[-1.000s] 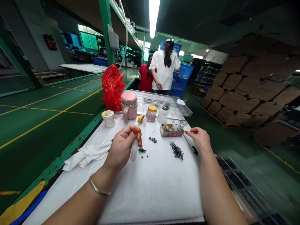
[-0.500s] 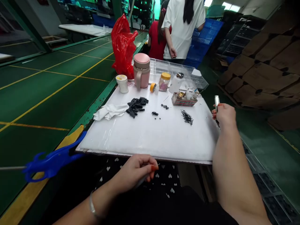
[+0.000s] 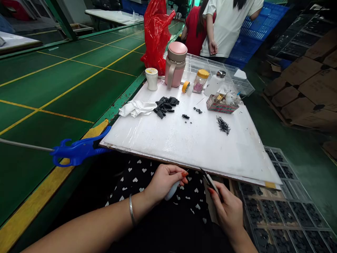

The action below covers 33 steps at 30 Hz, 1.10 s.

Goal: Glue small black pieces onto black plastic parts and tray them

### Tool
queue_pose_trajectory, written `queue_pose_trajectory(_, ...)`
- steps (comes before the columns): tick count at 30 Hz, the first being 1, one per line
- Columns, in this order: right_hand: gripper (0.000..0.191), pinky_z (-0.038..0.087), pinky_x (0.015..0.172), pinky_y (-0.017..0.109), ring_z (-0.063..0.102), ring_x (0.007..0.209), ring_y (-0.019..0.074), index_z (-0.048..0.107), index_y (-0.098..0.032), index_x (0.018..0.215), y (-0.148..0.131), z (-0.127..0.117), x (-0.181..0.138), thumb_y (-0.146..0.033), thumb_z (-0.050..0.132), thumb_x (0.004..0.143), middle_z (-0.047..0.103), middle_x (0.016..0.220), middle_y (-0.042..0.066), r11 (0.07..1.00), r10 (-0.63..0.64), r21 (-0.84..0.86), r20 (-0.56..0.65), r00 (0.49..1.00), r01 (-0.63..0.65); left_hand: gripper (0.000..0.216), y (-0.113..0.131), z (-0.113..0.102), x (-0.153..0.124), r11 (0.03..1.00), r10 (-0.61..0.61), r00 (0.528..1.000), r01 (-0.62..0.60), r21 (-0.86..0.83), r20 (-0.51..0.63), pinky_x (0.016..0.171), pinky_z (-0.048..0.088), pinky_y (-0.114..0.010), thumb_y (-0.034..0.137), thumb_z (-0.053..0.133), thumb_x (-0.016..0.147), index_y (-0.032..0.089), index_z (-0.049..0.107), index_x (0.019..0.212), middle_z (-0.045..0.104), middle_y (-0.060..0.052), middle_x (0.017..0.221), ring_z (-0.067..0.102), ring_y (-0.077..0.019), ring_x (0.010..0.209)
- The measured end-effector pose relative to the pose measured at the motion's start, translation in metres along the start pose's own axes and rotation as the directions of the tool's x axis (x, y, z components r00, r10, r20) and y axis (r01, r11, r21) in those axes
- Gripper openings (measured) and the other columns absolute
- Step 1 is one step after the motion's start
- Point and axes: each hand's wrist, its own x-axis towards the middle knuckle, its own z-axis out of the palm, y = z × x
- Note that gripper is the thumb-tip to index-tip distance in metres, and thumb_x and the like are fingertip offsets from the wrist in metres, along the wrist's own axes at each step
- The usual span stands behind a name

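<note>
My left hand is closed on a small white tube with a thin tip, held over my lap just below the near edge of the white board. Close beside it, my right hand grips a slim black and silver tool that points up and left toward the tube's tip. On the board lie a heap of black parts, a few small black pieces and a bunch of thin black pins.
At the board's far edge stand a pink mug, a white cup, a yellow-lidded jar, a white bottle and a small box. A blue clamp grips the left corner. Two people stand behind; black trays lie right.
My right hand came down from the board's right edge with the tool and now sits next to my left hand over my lap. The view has tilted further down.
</note>
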Motion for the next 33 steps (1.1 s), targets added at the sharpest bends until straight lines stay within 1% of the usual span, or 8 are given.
queue_pose_trajectory(3,0.017,0.052,0.064,0.026,0.070,0.074,0.0203,0.061,-0.022,0.106,-0.001,0.012,0.001,-0.019,0.049,0.094,0.073,0.090,0.005,0.993,-0.119,-0.023,0.014,0.993,0.119,0.026,-0.005,0.000,0.003,0.996,-0.035,0.999,0.033,-0.077,-0.027,0.056,0.045,-0.019,0.034,0.077,0.071,0.009,0.073,0.074,0.068,-0.007,0.067,0.057,-0.0102,0.057)
queue_pose_trajectory(7,0.020,0.048,0.061,0.026,0.067,0.066,0.0173,0.061,-0.022,0.109,-0.001,0.020,0.007,-0.015,0.050,0.094,0.071,0.083,0.004,0.977,-0.207,-0.052,0.042,0.977,0.209,0.026,-0.010,-0.004,0.006,0.990,-0.054,0.998,0.050,-0.135,-0.021,0.056,0.045,-0.018,0.033,0.078,0.071,0.008,0.073,0.073,0.068,-0.006,0.066,0.057,-0.0094,0.056)
queue_pose_trajectory(12,0.019,0.045,0.058,0.027,0.061,0.059,0.0160,0.065,-0.022,0.108,0.003,0.024,0.007,-0.019,0.055,0.092,0.067,0.073,0.002,0.974,-0.188,-0.130,0.006,0.982,0.187,0.028,-0.010,-0.006,0.006,0.988,-0.043,0.999,0.044,-0.148,0.007,0.057,0.045,-0.018,0.034,0.078,0.072,0.007,0.073,0.075,0.068,-0.006,0.067,0.058,-0.0091,0.057)
queue_pose_trajectory(16,0.023,0.045,0.061,0.028,0.062,0.065,0.0172,0.064,-0.020,0.114,0.003,0.021,0.006,-0.020,0.055,0.093,0.069,0.080,0.005,0.981,-0.167,-0.101,0.014,0.986,0.167,0.028,-0.008,-0.004,0.006,0.989,-0.030,1.000,0.030,-0.147,0.001,0.056,0.044,-0.018,0.035,0.079,0.071,0.008,0.072,0.071,0.067,-0.006,0.065,0.057,-0.0095,0.057)
queue_pose_trajectory(19,0.021,0.045,0.062,0.027,0.062,0.065,0.0167,0.065,-0.018,0.112,0.004,0.021,0.006,-0.020,0.055,0.093,0.069,0.080,0.006,0.982,-0.158,-0.101,0.005,0.987,0.157,0.026,-0.009,-0.004,0.007,0.988,-0.028,1.000,0.025,-0.152,-0.013,0.057,0.044,-0.019,0.033,0.080,0.070,0.008,0.072,0.072,0.067,-0.006,0.064,0.058,-0.0099,0.058)
queue_pose_trajectory(26,0.018,0.041,0.054,0.023,0.060,0.059,0.0130,0.068,-0.017,0.106,0.010,0.025,0.006,-0.022,0.059,0.092,0.066,0.072,0.003,0.973,-0.199,-0.132,-0.081,0.977,0.187,0.026,-0.011,-0.004,0.009,0.988,-0.036,0.999,0.031,-0.151,-0.031,0.060,0.045,-0.020,0.032,0.080,0.069,0.008,0.073,0.073,0.068,-0.006,0.065,0.059,-0.0107,0.060)
queue_pose_trajectory(29,0.018,0.043,0.058,0.023,0.060,0.061,0.0131,0.068,-0.016,0.107,0.008,0.025,0.008,-0.019,0.059,0.091,0.067,0.075,0.003,0.977,-0.197,-0.101,-0.070,0.978,0.189,0.024,-0.011,-0.003,0.009,0.988,-0.030,0.999,0.025,-0.151,-0.032,0.059,0.045,-0.019,0.031,0.079,0.070,0.008,0.073,0.071,0.068,-0.005,0.065,0.059,-0.0099,0.059)
queue_pose_trajectory(33,0.018,0.042,0.055,0.023,0.060,0.058,0.0128,0.068,-0.017,0.107,0.009,0.026,0.008,-0.019,0.060,0.091,0.066,0.073,0.002,0.971,-0.225,-0.102,-0.074,0.971,0.217,0.023,-0.011,-0.004,0.009,0.989,-0.024,0.999,0.019,-0.146,-0.030,0.059,0.044,-0.019,0.030,0.079,0.071,0.009,0.073,0.071,0.068,-0.005,0.066,0.059,-0.0096,0.059)
